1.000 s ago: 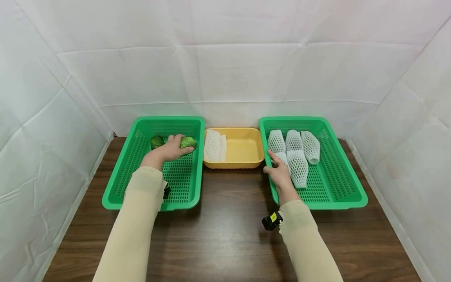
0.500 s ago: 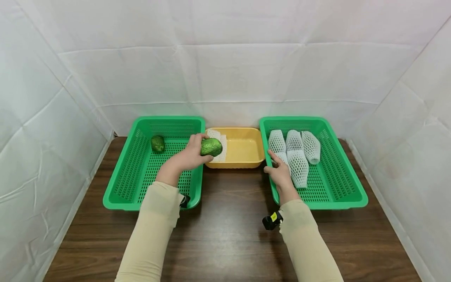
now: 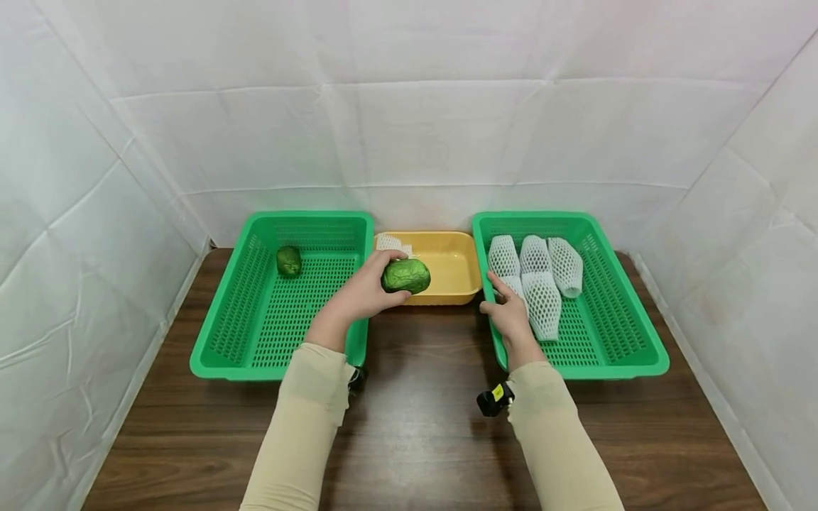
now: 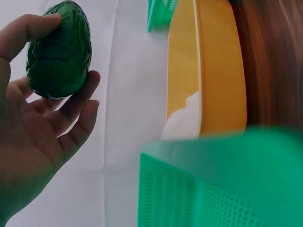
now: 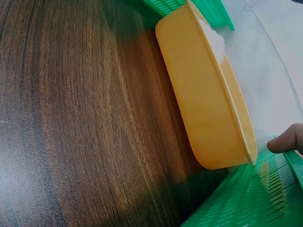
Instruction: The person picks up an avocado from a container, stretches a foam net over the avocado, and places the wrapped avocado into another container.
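My left hand point(image 3: 367, 287) holds a green, egg-shaped, wrinkled and shiny object point(image 3: 407, 276) between thumb and fingers, above the near left part of the yellow tray point(image 3: 447, 298). In the left wrist view the same green object point(image 4: 59, 52) is pinched at the fingertips. My right hand point(image 3: 511, 318) grips the left rim of the right green basket point(image 3: 613, 370); its thumb point(image 5: 284, 141) lies on the rim in the right wrist view. Inside that basket lie several white foam net sleeves point(image 3: 542, 305); what they contain is hard to make out.
A second green object point(image 3: 289, 262) sits near the back of the left green basket point(image 3: 281, 372). White foam nets point(image 3: 391, 243) lie at the tray's left end, partly hidden by my left hand. White sheeting point(image 3: 434, 135) encloses the wooden table point(image 3: 415, 426) at the back and sides.
My left hand has lifted the green object out of the left basket and carried it right, over the yellow tray. The right hand has stayed on its basket rim.
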Tool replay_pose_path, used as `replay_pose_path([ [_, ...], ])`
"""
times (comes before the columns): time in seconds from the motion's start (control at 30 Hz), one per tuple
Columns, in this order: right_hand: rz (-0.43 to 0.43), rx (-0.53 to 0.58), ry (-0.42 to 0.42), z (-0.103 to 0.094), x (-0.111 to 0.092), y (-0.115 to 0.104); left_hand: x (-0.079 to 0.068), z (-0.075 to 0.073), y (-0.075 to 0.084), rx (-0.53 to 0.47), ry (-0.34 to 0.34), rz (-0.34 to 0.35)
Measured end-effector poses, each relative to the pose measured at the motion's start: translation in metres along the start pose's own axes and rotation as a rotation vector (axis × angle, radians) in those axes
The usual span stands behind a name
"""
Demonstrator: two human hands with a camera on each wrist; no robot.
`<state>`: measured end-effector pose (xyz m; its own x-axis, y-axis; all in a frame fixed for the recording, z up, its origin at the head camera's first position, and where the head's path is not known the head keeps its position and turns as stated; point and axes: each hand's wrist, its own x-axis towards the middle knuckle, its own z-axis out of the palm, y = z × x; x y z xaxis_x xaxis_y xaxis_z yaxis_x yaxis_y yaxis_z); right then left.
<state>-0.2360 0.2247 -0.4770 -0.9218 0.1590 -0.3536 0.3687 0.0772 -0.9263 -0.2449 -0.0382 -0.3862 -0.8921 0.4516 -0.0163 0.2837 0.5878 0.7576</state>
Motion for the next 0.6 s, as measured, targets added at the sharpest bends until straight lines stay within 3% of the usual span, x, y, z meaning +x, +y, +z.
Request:
replay_pose_path([
  [0.23,-0.004,-0.002,-0.002,0.0,0.0,0.0,0.003,0.015,-0.002,-0.002,0.111,0.037],
  [0.6,-0.003,-0.01,0.001,-0.001,-0.001,-0.001,0.006,0.031,-0.002,-0.01,0.12,0.037],
])
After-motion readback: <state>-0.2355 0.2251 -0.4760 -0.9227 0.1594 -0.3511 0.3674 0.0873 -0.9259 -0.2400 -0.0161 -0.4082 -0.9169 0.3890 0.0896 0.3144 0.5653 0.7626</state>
